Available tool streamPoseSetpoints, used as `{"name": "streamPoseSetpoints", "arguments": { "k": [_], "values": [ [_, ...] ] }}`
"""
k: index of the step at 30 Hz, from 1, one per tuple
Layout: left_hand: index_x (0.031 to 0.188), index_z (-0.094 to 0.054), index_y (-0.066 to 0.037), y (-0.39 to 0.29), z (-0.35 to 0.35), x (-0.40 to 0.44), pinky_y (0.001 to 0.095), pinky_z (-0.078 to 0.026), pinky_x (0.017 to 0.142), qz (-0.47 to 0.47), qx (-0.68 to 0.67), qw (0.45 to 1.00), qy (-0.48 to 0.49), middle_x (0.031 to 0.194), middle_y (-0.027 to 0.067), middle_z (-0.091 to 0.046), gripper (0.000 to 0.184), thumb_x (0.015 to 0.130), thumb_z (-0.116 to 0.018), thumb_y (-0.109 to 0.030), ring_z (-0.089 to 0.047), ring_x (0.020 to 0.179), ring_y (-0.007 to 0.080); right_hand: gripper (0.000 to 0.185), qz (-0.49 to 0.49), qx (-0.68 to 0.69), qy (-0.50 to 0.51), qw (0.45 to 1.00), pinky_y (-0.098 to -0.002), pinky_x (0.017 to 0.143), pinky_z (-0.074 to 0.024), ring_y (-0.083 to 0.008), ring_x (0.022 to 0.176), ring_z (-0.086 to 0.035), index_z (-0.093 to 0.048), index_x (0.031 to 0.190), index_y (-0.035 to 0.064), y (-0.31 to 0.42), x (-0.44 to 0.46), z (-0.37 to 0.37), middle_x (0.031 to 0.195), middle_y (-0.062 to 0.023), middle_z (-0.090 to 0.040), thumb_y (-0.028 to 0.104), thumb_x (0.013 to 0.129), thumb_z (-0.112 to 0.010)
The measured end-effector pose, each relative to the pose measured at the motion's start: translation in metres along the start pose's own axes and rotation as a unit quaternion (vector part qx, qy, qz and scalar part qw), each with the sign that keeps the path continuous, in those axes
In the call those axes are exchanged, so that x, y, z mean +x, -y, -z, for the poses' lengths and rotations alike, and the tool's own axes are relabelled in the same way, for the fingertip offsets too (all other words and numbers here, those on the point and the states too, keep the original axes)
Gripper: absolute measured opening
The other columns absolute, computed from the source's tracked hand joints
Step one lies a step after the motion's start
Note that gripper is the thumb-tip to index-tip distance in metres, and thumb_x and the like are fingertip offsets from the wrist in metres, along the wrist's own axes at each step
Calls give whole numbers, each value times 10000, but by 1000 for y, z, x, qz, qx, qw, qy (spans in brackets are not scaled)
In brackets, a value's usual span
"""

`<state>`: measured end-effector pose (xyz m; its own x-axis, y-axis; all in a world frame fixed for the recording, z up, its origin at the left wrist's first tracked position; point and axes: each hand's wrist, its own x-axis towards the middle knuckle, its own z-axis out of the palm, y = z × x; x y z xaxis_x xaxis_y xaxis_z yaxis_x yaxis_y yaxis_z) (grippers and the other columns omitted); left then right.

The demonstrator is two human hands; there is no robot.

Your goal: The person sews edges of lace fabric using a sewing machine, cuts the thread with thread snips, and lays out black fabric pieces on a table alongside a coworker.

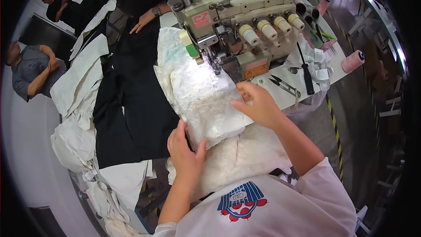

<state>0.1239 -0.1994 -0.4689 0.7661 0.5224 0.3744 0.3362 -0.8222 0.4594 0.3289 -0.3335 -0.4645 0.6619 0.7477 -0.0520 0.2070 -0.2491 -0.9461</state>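
A stack of white, lace-like fabric (206, 101) lies below the needle area of a beige overlock sewing machine (245, 13), lit by its lamp. My left hand (186, 151) is at the fabric's lower left edge, thumb and fingers apart around the corner. At the right edge is my right hand (256, 103), its thumb and fingers spread with a gap between them, touching or close to the fabric. More cream-white cloth (241, 160) rests on my lap under the stack.
Black fabric (136, 92) and white cloth pieces (83, 87) lie at the left. Small snips (285, 85), a black screwdriver (307, 72) and a pink thread cone (352, 62) are at the right. A co-worker's hand (142, 21) touches the black fabric; other people stand behind.
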Motion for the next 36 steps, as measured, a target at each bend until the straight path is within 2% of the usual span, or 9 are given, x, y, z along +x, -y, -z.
{"name": "streamPoseSetpoints", "arguments": {
  "k": [2,5,8,10,13,20,30,34,36],
  "values": [
    [1310,-477,-42,13,3,6,405,-440,828,69,-60,993,76,1003,122,-619,617,735,-699,-37,-585,906,285,410,-31,41,66,996,-258,712,-466,-112,812,-577,-563,1147,-16,3,-3,-2,962,-84,-640,192,822,-698],
    [1195,-595,-55,21,22,26,344,-453,743,3,-18,996,-86,888,88,-621,429,778,-634,39,-576,799,253,323,-75,245,151,955,-258,736,-476,-93,818,-585,-595,1096,-1,-15,-18,-24,972,-59,-648,208,863,-675],
    [1167,-599,-40,20,41,34,359,-451,785,11,-3,996,-88,953,86,-633,398,779,-638,40,-584,850,256,313,-67,380,163,908,-275,831,-477,-107,943,-585,-553,1166,12,-14,-33,-48,1066,-49,-624,191,918,-620],
    [1135,-608,-41,7,45,40,386,-449,830,-127,147,973,-123,1029,77,-633,365,777,-649,16,-591,904,266,365,-155,546,139,812,-310,910,-446,-120,1080,-546,-464,1271,31,-13,-42,-57,1207,-78,-569,216,965,-538],
    [1061,-642,-87,-11,42,32,420,-448,860,-212,87,973,-34,1065,68,-632,327,742,-690,-35,-597,915,257,407,-192,635,134,736,-349,977,-405,-160,1196,-492,-388,1347,64,-9,-54,-57,1319,-97,-497,298,1015,-400],
    [941,-673,-107,-45,9,23,349,-446,720,-244,-74,965,65,990,27,-636,360,602,-793,-126,-586,800,219,614,-153,672,192,699,-390,1017,-381,-217,1236,-468,-359,1374,27,-9,-70,-45,1359,-114,-469,498,1006,-217],
    [866,-659,-50,-48,1,28,342,-479,709,-190,-123,971,74,987,63,-655,234,651,-745,-20,-604,804,244,727,-174,655,197,708,-459,1099,-284,-280,1300,-409,-294,1409,-4,-13,-80,-41,1412,-158,-403,574,970,-252],
    [855,-658,-45,-49,2,29,345,-488,714,-166,-132,974,81,983,76,-659,206,666,-736,-15,-610,812,256,679,-173,666,198,698,-465,1112,-268,-279,1302,-408,-287,1409,-7,-18,-83,-44,1396,-151,-417,521,983,-294],
    [858,-655,-42,-49,1,28,349,-490,712,-160,-137,974,83,973,80,-660,203,673,-731,-8,-616,811,262,429,-175,688,174,682,-430,1088,-348,-234,1236,-476,-423,1299,-13,-18,-84,-47,1303,-140,-486,306,1017,-374]
  ]
}}
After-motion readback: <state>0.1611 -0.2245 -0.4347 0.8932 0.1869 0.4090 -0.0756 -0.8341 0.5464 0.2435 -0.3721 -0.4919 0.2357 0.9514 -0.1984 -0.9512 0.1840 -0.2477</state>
